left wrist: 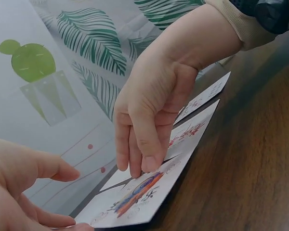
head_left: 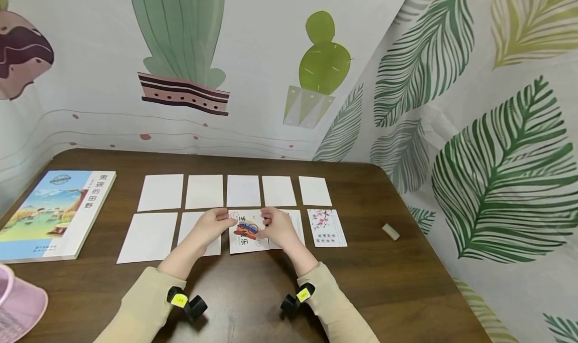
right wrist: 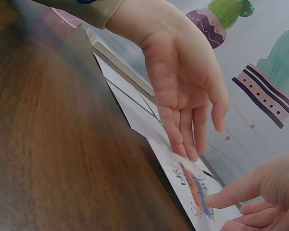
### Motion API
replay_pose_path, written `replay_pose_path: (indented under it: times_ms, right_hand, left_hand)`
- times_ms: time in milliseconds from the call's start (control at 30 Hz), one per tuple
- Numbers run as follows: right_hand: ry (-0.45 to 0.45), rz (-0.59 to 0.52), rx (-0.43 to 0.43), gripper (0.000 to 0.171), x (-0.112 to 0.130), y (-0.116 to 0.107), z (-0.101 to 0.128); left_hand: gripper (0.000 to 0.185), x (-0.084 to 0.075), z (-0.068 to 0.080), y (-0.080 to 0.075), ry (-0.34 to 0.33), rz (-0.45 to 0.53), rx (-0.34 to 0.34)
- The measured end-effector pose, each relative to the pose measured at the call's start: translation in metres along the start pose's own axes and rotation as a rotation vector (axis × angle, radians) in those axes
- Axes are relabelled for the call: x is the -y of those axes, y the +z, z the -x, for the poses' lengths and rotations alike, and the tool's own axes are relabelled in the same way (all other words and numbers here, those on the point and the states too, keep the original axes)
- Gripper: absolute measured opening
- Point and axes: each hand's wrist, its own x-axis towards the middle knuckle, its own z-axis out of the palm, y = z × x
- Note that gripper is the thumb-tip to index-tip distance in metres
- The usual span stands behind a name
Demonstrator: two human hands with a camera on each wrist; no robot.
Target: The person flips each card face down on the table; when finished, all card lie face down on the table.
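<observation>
Both hands, left hand [head_left: 211, 226] and right hand [head_left: 276, 226], press straight fingertips on the picture card [head_left: 246, 232], partly hiding its print.

Even, soft light fills the head view, and faint shadows lie under the forearms on the dark table [head_left: 397, 293], which shows a dull sheen. Straight edges bow near the frame borders. Both wrist views are softer, with blurred foreground wood.
</observation>
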Motion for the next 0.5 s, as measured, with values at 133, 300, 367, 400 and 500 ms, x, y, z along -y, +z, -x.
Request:
replay_pose_path:
  times_ms: [133,300,367,400,500]
  right_hand:
    - [0.002,0.018,0.009,0.067,0.0019,0.0007,0.0015]
    - [0.016,0.020,0.015,0.071,0.0020,0.0024,0.0026]
    - [0.015,0.017,0.016,0.072,0.0019,0.0029,0.0030]
    - [0.016,0.016,0.017,0.072,0.0019,0.0031,0.0032]
    - [0.015,0.011,0.016,0.072,0.0022,0.0035,0.0033]
  left_hand:
    - [0.064,-0.0001,-0.0006,-0.0009,0.005,0.058,-0.010]
    - [0.064,0.0013,-0.0021,0.0004,0.009,0.124,-0.002]
    - [0.063,0.0025,-0.0027,0.0008,0.010,0.139,0.018]
    - [0.062,0.0034,-0.0030,0.0009,0.011,0.142,0.030]
    - [0.058,0.0056,-0.0038,0.0013,0.022,0.148,0.065]
